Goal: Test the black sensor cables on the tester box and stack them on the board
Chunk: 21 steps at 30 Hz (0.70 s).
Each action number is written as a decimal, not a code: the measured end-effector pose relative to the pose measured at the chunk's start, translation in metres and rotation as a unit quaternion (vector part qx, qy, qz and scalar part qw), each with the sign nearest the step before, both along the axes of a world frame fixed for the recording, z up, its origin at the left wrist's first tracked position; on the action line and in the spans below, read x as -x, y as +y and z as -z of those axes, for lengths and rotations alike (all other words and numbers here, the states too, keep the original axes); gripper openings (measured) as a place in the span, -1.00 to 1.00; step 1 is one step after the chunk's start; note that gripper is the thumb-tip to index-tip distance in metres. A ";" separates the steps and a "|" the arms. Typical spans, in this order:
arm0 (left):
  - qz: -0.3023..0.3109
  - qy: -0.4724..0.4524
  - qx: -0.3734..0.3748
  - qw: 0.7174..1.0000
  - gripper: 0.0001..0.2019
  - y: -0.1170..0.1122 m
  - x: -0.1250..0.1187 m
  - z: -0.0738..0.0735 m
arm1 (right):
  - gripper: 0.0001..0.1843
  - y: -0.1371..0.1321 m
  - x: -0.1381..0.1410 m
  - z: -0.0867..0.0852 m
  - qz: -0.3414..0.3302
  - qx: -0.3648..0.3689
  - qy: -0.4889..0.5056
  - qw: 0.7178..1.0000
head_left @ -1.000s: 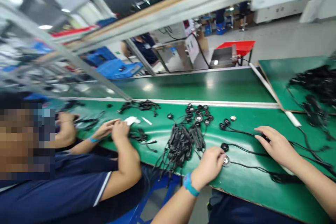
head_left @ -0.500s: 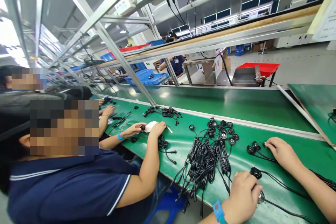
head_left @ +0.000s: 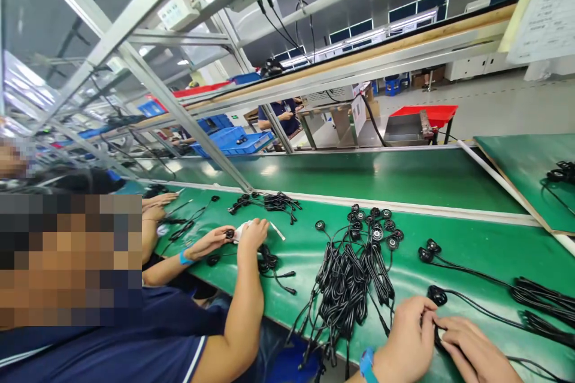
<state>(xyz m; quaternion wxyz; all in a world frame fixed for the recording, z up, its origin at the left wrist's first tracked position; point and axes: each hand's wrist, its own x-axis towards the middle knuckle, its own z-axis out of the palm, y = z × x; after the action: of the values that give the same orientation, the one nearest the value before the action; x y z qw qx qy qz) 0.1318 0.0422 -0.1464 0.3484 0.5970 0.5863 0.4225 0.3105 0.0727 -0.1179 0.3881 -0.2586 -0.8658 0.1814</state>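
My left hand (head_left: 406,338), with a blue wristband, is curled on the green bench (head_left: 471,245) at the bottom of the view. My right hand (head_left: 474,348) has come against it, fingers closed, and a small black round part on a cable (head_left: 436,335) sits between the two hands. Another black round part (head_left: 436,295) on a black cable lies just beyond my fingers. Two more such parts (head_left: 429,249) lie further back. A big heap of black cables (head_left: 348,278) with round ends lies to my left.
A co-worker in a dark blue shirt sits at my left, their hands (head_left: 233,236) holding a white cloth and a small black part. A coiled cable bundle (head_left: 541,298) lies at right. Behind runs a green conveyor belt (head_left: 359,170); blue crates (head_left: 233,139) and a red tray (head_left: 433,114) stand beyond it.
My right hand has drawn back from the far cable ends to meet my left hand. The view has shifted slightly, and the coiled bundle at right has come into sight.
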 end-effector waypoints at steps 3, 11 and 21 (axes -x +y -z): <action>0.024 -0.025 0.020 0.999 -0.78 -0.008 0.008 -0.013 | -0.80 0.000 0.003 -0.006 0.008 0.038 -0.002 0.999; 0.072 0.100 0.013 0.992 -0.29 -0.020 0.019 -0.001 | -0.77 -0.006 -0.002 -0.001 -0.011 0.075 -0.104 0.992; -0.001 0.239 -0.125 0.963 -0.66 -0.001 0.025 0.010 | -0.67 -0.008 -0.064 -0.032 0.023 0.066 -0.122 0.990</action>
<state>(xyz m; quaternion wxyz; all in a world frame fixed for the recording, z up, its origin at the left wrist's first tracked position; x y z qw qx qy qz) 0.1065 0.0410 -0.1567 0.1201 0.7192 0.5955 0.3373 0.3744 0.0649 -0.0860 0.2659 -0.3235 -0.8867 0.1962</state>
